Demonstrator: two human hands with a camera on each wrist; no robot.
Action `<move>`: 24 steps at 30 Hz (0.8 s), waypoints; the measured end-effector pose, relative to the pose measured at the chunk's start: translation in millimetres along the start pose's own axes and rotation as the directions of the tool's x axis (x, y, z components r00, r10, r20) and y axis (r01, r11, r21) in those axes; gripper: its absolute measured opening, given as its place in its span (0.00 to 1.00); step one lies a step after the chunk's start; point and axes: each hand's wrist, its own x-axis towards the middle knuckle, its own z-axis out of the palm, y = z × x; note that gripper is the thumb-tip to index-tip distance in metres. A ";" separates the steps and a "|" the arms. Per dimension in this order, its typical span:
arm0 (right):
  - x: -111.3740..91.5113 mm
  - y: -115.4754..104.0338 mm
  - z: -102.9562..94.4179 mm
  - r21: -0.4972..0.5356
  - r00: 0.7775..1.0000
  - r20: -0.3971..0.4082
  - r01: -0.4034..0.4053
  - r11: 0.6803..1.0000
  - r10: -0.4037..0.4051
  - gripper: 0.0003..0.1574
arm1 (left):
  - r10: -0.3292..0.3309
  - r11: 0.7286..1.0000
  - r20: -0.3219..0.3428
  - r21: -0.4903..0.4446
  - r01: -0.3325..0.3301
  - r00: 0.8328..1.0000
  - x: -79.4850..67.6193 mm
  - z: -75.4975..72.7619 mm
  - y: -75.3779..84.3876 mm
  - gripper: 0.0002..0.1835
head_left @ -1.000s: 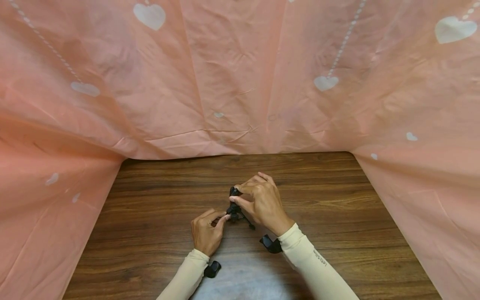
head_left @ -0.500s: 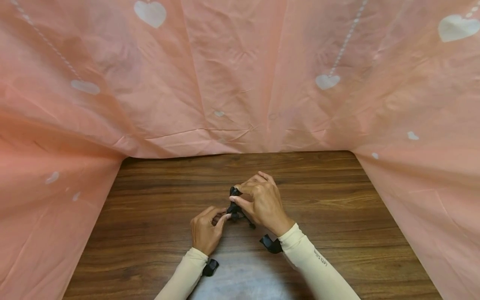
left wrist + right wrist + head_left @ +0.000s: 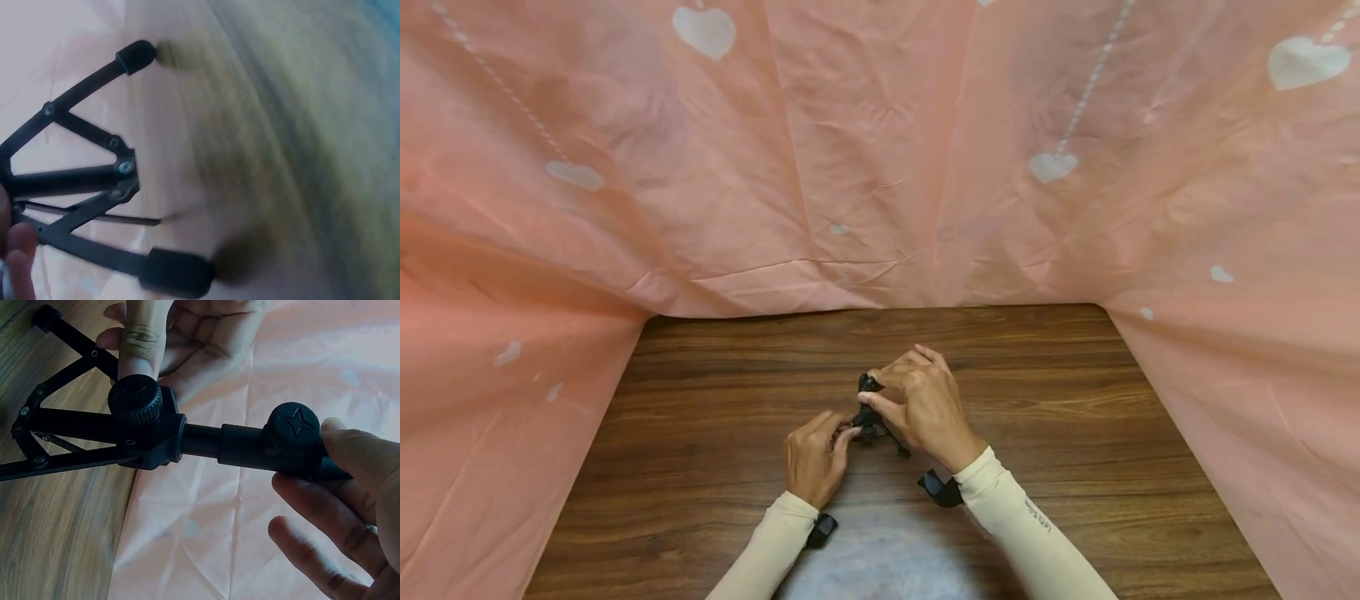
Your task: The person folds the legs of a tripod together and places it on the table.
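Pink heart-print cloth [image 3: 865, 167] hangs around a wood-grain bench [image 3: 1037, 400], where two hands work a small black tripod [image 3: 200, 441].

Left hand [image 3: 812, 462] pinches it at the collar, thumb against the ribbed knob [image 3: 136, 400]; right hand [image 3: 928, 408] pinches the upper tube beside the star-marked knob [image 3: 294, 428], lower fingers spread clear. From where I stand, the step looks like setting that lower knob with the legs [image 3: 103, 252] splayed; the next move, I'd judge, calls for a steady tube while the thumb works. The tripod is tilted, about midway between the bench's left and right edges, toward the far edge; whether any foot touches wood, I can't tell. Farther out, pale sleeves [image 3: 1037, 533] reach in over the near side, black devices [image 3: 822, 530] at both wrists.
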 end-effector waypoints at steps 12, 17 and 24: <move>-0.4 -0.7 0.4 0.008 1.000 -0.014 0.013 1.000 -0.013 0.20 | -0.008 0.994 -0.106 -0.113 -0.004 0.994 -5.3 10.6 0.7 0.06; -1.2 -0.9 0.8 0.007 1.000 -0.011 0.013 1.000 -0.013 0.20 | -0.006 0.990 -0.127 -0.139 -0.012 0.992 -6.7 11.7 1.2 0.05; -2.2 -1.4 0.6 0.009 1.000 -0.011 0.011 1.000 -0.011 0.19 | -0.008 0.990 -0.155 -0.139 -0.014 0.988 -7.1 13.5 3.0 0.02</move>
